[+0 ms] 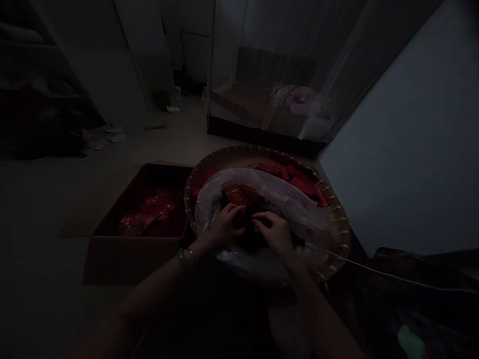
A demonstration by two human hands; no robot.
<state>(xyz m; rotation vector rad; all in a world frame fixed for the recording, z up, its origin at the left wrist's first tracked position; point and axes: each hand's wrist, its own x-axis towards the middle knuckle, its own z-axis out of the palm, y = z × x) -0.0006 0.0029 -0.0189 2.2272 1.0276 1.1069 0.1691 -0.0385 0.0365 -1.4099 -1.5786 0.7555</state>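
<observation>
The room is dim. A round woven basket (339,219) sits in front of me with several red packets (305,185) along its far side. A clear plastic bag (288,202) lies open in the basket, holding more red packets (239,194). My left hand (223,227) and my right hand (275,232) are both inside the bag's mouth, fingers curled and pinched together on a dark red packet (245,217) between them. A bracelet (189,255) circles my left wrist.
A cardboard box (123,254) with several red packets (145,217) stands on the floor left of the basket. A netted bed frame (262,132) is behind. A white cable (374,271) runs right. Papers (103,137) litter the far left floor.
</observation>
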